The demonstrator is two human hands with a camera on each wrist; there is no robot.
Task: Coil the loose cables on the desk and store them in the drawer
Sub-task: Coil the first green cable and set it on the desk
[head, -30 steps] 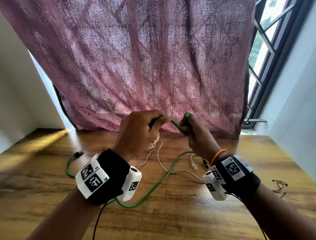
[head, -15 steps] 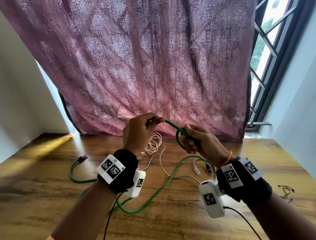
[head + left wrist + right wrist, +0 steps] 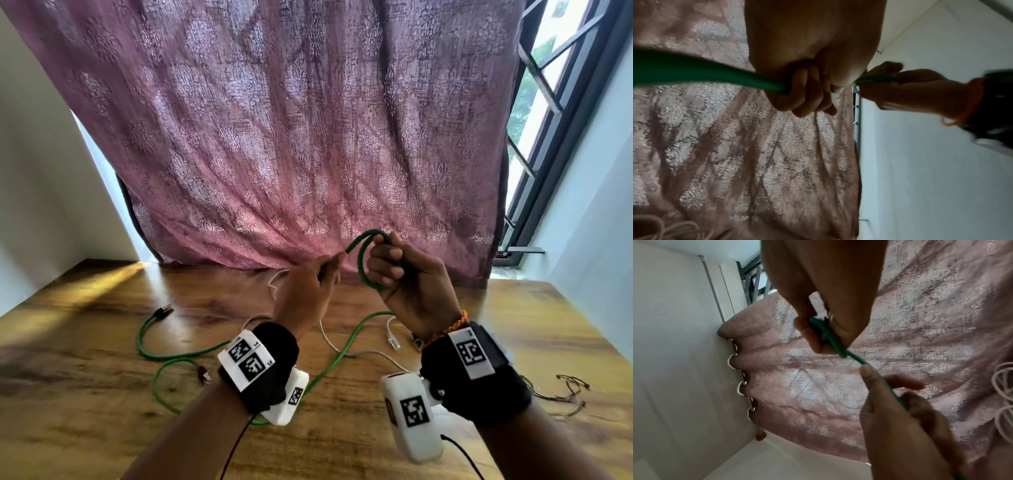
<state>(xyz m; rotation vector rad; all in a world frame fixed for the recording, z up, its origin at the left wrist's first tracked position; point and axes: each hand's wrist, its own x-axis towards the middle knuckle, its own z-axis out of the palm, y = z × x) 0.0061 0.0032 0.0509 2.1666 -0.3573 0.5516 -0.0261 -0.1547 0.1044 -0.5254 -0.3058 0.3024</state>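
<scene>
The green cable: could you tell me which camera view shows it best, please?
The head view: it shows the green cable looped in the right hand, fed by the left hand, the rest trailing across the desk. The left wrist view shows only a blurred stretch through the fist; the right wrist view shows a short piece between both hands.

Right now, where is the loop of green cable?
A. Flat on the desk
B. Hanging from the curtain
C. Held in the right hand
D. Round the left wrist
C: the right hand grips the green cable loop above the desk, while the left hand pinches its tail.
</scene>
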